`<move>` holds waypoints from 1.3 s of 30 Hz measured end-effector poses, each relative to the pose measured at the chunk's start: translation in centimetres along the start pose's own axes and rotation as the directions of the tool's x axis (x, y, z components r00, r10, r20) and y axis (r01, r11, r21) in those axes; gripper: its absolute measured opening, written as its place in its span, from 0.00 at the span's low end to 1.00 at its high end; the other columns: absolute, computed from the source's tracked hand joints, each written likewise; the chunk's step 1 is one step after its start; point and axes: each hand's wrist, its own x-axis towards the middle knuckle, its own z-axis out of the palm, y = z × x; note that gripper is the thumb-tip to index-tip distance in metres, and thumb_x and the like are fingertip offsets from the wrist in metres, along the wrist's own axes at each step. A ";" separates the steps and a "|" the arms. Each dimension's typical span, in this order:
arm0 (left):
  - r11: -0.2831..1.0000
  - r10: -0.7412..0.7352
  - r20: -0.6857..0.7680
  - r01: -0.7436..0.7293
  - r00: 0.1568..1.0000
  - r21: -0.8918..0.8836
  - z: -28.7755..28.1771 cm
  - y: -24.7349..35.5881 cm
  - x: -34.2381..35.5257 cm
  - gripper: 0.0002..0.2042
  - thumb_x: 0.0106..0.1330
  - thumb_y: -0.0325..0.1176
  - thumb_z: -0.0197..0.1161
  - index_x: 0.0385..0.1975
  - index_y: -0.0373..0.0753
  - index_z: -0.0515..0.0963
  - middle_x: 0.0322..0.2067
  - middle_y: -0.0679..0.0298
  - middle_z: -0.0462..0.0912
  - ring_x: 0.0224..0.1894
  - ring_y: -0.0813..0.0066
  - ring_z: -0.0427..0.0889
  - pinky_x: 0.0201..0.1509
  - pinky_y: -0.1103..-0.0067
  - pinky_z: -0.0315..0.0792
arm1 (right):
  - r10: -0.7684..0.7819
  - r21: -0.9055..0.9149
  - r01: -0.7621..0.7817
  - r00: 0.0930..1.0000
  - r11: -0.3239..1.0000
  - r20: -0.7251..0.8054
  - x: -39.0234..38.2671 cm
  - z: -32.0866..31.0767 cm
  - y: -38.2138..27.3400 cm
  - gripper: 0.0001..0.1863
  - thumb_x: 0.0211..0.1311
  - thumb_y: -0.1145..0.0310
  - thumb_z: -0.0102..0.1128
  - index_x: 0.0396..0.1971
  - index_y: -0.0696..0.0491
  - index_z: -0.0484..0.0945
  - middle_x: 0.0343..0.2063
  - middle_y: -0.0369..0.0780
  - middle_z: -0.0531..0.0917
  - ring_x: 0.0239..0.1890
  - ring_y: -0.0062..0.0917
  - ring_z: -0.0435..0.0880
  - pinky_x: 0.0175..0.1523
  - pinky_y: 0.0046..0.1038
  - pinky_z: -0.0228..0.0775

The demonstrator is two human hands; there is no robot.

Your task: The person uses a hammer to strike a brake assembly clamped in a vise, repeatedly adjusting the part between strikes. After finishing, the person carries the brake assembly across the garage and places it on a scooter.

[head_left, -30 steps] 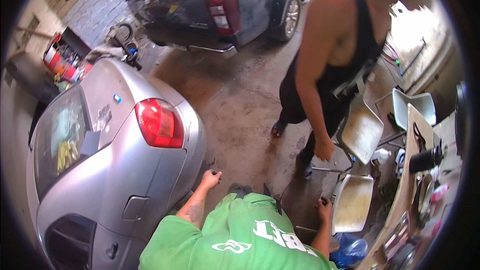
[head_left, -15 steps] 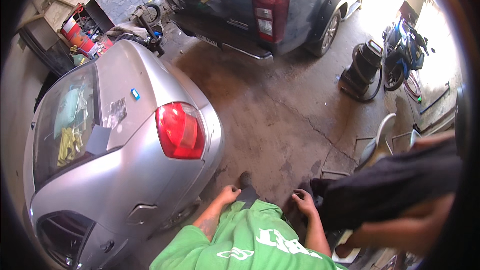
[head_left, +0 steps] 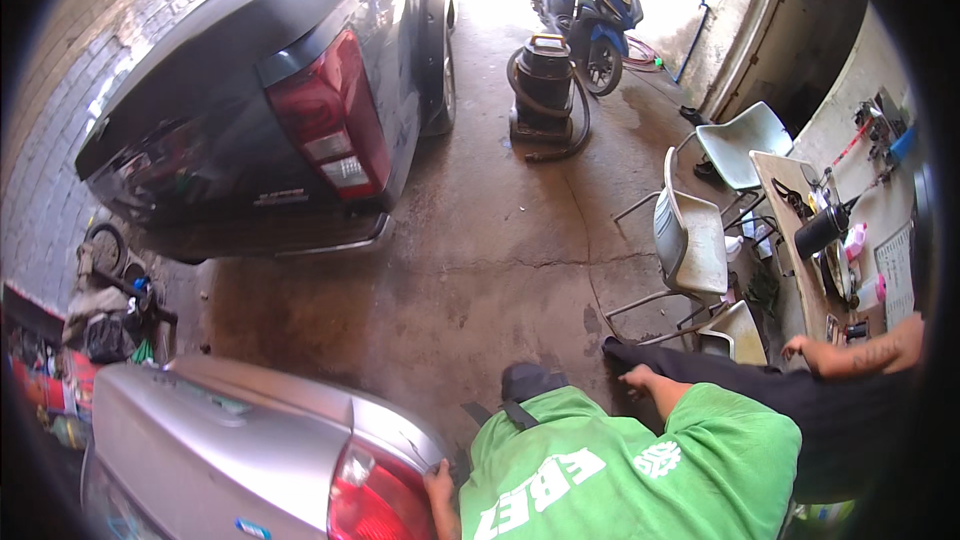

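Observation:
My left hand (head_left: 438, 485) hangs beside the red tail light (head_left: 375, 500) of a silver car (head_left: 230, 430). Its fingers are curled, and a thin dark line shows by the fingertips; I cannot make out whether it is something held. My right hand (head_left: 642, 380) is out to the right of my green shirt (head_left: 620, 460), its fingers loosely apart with nothing seen in them. Close to it are the dark trousers of another person, whose hand (head_left: 800, 348) rests near a wooden table (head_left: 790, 230). A small blue item (head_left: 252, 528) lies on the silver car.
A dark pickup (head_left: 250, 120) stands ahead on the left. Further off are a black vacuum (head_left: 545, 90) with a hose and a blue motorbike (head_left: 590, 20). Pale chairs (head_left: 690, 240) stand at the right, beside the cluttered table. Tools and a red drum (head_left: 40, 390) sit at the far left.
My view has swung right, bringing the chairs and table in and shifting both vehicles left. My left hand now appears next to the tail light; my right hand is further right.

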 end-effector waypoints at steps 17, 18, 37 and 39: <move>0.913 -0.371 -0.484 0.214 0.793 -0.348 -5.6 3.0 18.9 0.25 0.66 0.47 0.67 0.49 0.28 0.81 0.46 0.45 0.86 0.49 0.56 0.86 0.54 0.67 0.77 | -0.474 -0.176 0.901 0.365 0.396 0.802 -10.6 24.0 -66.0 0.20 0.66 0.59 0.64 0.48 0.61 0.82 0.40 0.47 0.86 0.35 0.28 0.86 0.41 0.34 0.78; 0.925 -0.323 -0.540 0.139 0.777 -0.353 -5.7 4.8 19.6 0.24 0.67 0.46 0.67 0.48 0.28 0.82 0.44 0.46 0.87 0.47 0.57 0.86 0.53 0.67 0.77 | -0.442 -0.216 0.950 0.297 0.224 0.846 -12.3 27.8 -68.8 0.21 0.66 0.58 0.63 0.48 0.61 0.82 0.44 0.48 0.85 0.39 0.32 0.87 0.46 0.36 0.78; 0.962 -0.190 -0.611 0.020 0.769 -0.274 -42.7 22.4 48.4 0.21 0.66 0.46 0.68 0.38 0.27 0.84 0.38 0.45 0.87 0.45 0.53 0.87 0.52 0.66 0.78 | -0.166 -0.238 0.957 0.211 -0.166 0.963 -43.0 73.5 -102.0 0.28 0.67 0.53 0.65 0.59 0.58 0.77 0.50 0.49 0.85 0.51 0.37 0.86 0.58 0.37 0.76; 0.963 -0.243 -0.550 0.129 0.799 -0.237 -47.1 22.6 52.3 0.23 0.65 0.48 0.68 0.40 0.28 0.83 0.39 0.44 0.87 0.46 0.51 0.87 0.52 0.66 0.78 | -0.197 -0.389 0.907 0.356 -0.161 0.913 -42.8 77.2 -106.1 0.28 0.67 0.53 0.65 0.59 0.58 0.77 0.50 0.50 0.85 0.51 0.37 0.86 0.58 0.37 0.76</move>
